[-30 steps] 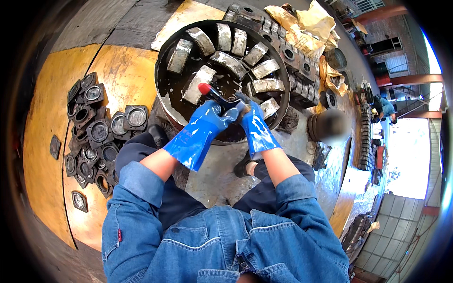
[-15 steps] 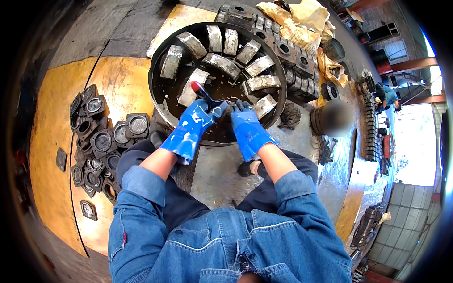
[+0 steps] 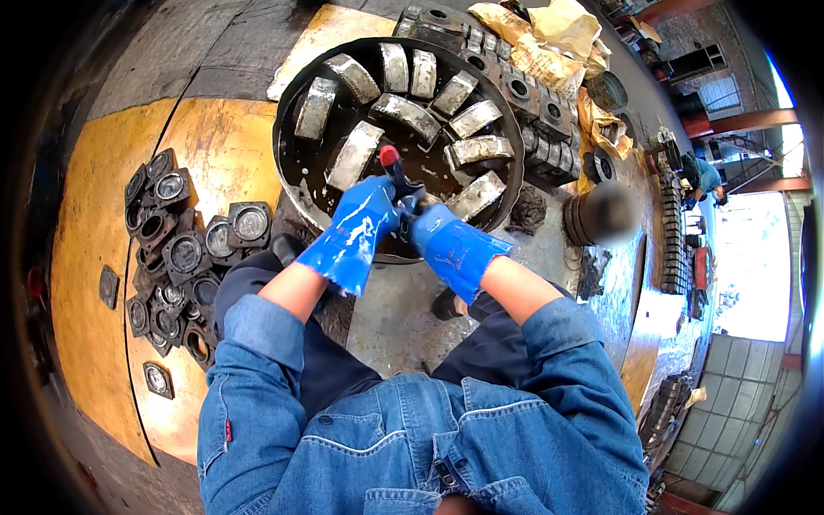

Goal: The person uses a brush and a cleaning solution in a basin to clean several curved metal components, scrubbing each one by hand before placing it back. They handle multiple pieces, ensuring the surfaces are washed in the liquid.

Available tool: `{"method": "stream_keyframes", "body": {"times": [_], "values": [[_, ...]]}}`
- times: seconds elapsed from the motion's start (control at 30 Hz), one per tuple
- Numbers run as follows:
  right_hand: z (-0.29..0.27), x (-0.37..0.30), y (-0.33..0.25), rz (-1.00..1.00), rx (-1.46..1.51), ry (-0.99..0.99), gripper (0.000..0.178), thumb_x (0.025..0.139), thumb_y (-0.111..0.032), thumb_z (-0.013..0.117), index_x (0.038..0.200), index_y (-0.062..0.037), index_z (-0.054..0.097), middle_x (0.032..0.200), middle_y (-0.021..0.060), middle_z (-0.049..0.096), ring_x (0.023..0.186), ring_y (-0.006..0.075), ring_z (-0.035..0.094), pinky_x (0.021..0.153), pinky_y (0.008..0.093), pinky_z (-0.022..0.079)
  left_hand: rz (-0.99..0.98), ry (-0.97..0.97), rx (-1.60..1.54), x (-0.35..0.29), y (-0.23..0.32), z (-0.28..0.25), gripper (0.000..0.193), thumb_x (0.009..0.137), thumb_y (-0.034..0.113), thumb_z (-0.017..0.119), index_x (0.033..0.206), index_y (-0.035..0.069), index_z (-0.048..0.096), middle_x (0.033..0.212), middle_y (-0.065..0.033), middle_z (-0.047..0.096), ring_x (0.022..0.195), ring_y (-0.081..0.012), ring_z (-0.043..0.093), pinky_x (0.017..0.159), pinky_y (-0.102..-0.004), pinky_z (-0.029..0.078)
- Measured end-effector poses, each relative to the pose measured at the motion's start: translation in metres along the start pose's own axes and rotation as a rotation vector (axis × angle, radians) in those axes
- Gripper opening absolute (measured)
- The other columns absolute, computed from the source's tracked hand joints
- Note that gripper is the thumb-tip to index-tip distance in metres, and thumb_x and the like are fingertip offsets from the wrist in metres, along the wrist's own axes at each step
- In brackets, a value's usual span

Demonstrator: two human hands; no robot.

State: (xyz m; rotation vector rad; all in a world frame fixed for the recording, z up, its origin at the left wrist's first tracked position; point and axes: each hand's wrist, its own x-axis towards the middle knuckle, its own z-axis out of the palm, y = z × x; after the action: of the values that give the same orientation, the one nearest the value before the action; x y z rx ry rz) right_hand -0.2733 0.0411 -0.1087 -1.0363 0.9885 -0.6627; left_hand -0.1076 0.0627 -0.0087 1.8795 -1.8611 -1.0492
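Note:
Both my hands wear blue rubber gloves and meet over the near part of a round, dark-rimmed pan (image 3: 281,163). My left hand (image 3: 356,225) is closed round a hand tool with a dark, red-ended handle (image 3: 390,157), which points up and away; its working end is hidden. My right hand (image 3: 451,245) has its fingers curled in against the left hand and the tool's lower part. What the right fingers grip cannot be made out. Dark liquid lies in the pan, with several curved silvery metal blocks (image 3: 355,156) standing round its inside.
On the left, square dark metal parts with round openings (image 3: 186,256) lie heaped on yellowish floor sheets (image 3: 94,206). Bored metal blocks (image 3: 521,89) are stacked beyond the pan at right, beside crumpled tan sacks (image 3: 549,64). A distant person (image 3: 706,178) bends at far right.
The tool's handle has swung right and more upright. My right hand has turned inward and closed in against the left hand, its fingers now curled.

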Motion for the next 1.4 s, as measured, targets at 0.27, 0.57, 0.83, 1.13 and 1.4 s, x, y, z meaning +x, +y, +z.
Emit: {"method": "stream_keyframes", "body": {"times": [0.27, 0.57, 0.83, 1.13, 1.4], "values": [[-0.009, 0.003, -0.028, -0.115, -0.099, -0.065, 0.017, 0.096, -0.011, 0.056, 0.111, -0.0069, 0.063, 0.098, 0.0056, 0.069, 0.089, 0.0166, 0.065, 0.079, 0.0315, 0.054, 0.168, -0.045, -0.486, 0.022, 0.002, 0.009, 0.051, 0.083, 0.053, 0.071, 0.107, 0.007, 0.072, 0.099, -0.0211, 0.071, 0.096, -0.0390, 0.068, 0.085, -0.0445, 0.054], [-0.050, -0.025, -0.030, -0.841, -1.687, -0.389, 0.019, 0.089, -0.013, 0.059, 0.108, -0.0107, 0.062, 0.107, 0.0030, 0.069, 0.100, 0.0222, 0.066, 0.093, 0.0410, 0.050, -0.160, -0.112, 0.084, 0.037, -0.009, 0.040, 0.042, 0.088, 0.046, 0.067, 0.109, 0.010, 0.073, 0.108, -0.0181, 0.071, 0.102, -0.0386, 0.068, 0.087, -0.0467, 0.055], [-0.048, -0.016, -0.037, -0.470, -2.260, -0.534, 0.028, 0.094, -0.024, 0.054, 0.118, -0.0146, 0.064, 0.125, 0.0082, 0.066, 0.121, 0.0262, 0.060, 0.110, 0.0478, 0.039, -0.018, -0.093, -0.423, 0.032, -0.016, 0.028, 0.042, 0.088, 0.042, 0.070, 0.106, 0.004, 0.072, 0.105, -0.0212, 0.071, 0.101, -0.0405, 0.067, 0.086, -0.0454, 0.054], [-0.025, -0.030, -0.072, -0.926, -1.874, -0.316, 0.061, 0.070, -0.028, 0.079, 0.124, -0.0047, 0.060, 0.124, 0.0133, 0.062, 0.126, 0.0320, 0.054, 0.105, 0.0475, 0.043, -0.147, 0.046, -0.051, 0.036, -0.034, 0.022, 0.045, 0.089, 0.046, 0.066, 0.106, 0.005, 0.071, 0.102, -0.0197, 0.072, 0.098, -0.0396, 0.067, 0.085, -0.0456, 0.054], [-0.075, -0.012, -0.018, -0.252, -1.264, 0.019, 0.048, 0.081, -0.019, 0.071, 0.125, -0.0071, 0.059, 0.123, 0.0147, 0.063, 0.119, 0.0316, 0.057, 0.100, 0.0439, 0.045, -0.046, 0.016, -0.136, 0.018, 0.014, 0.022, 0.048, 0.088, 0.050, 0.067, 0.107, 0.007, 0.071, 0.103, -0.0209, 0.071, 0.101, -0.0395, 0.066, 0.087, -0.0433, 0.054]]}}
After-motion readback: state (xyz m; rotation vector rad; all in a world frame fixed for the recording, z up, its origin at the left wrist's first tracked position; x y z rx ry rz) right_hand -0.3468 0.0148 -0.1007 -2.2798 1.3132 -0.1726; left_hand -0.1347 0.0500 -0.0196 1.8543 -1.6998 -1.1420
